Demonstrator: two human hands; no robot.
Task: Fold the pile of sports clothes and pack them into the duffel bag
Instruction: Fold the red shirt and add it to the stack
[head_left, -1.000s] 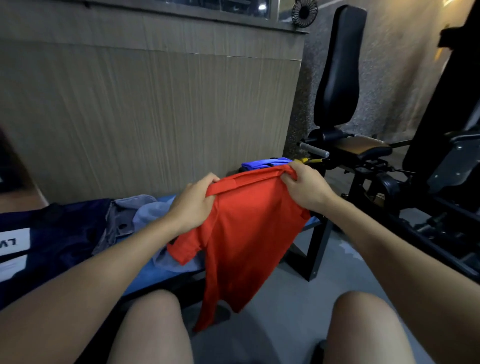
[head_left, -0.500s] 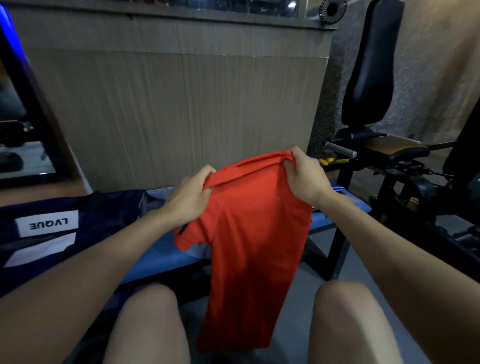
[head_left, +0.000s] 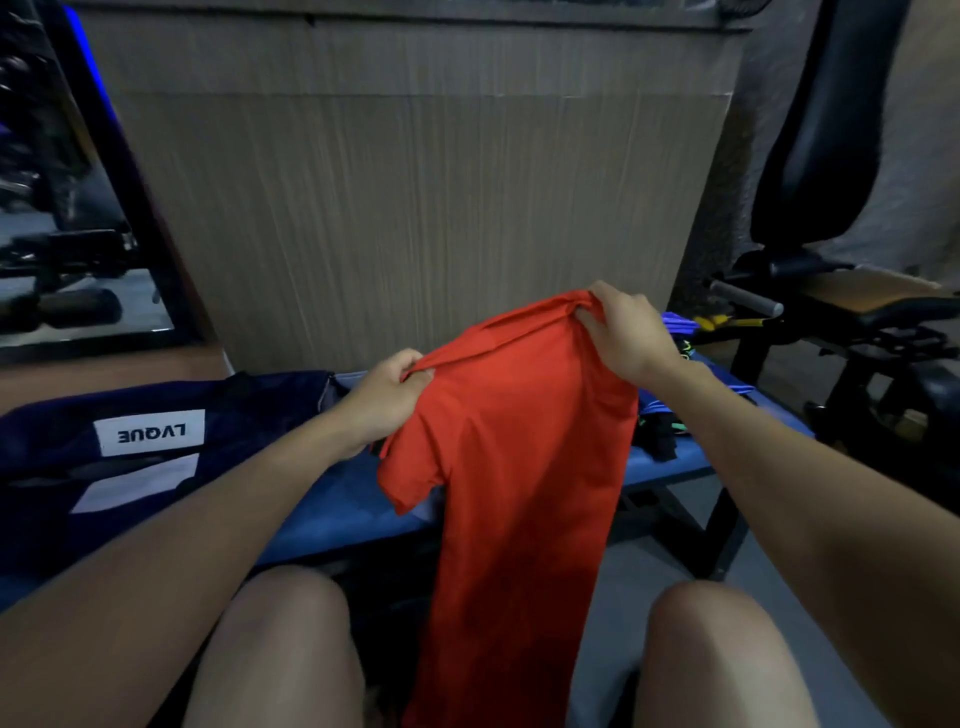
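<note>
We hold red short-sleeved sports shirt up over blue padded bench: left hand, right hand each pinch top edge. Navy duffel bag left on bench; clothes pile behind shirt; black gym seat right.

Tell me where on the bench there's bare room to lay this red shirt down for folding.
Bare blue bench shows between the navy duffel bag on the left and the hanging red shirt, under the left hand. Past the right hand, the right end is crowded with dark and blue clothes.
</note>
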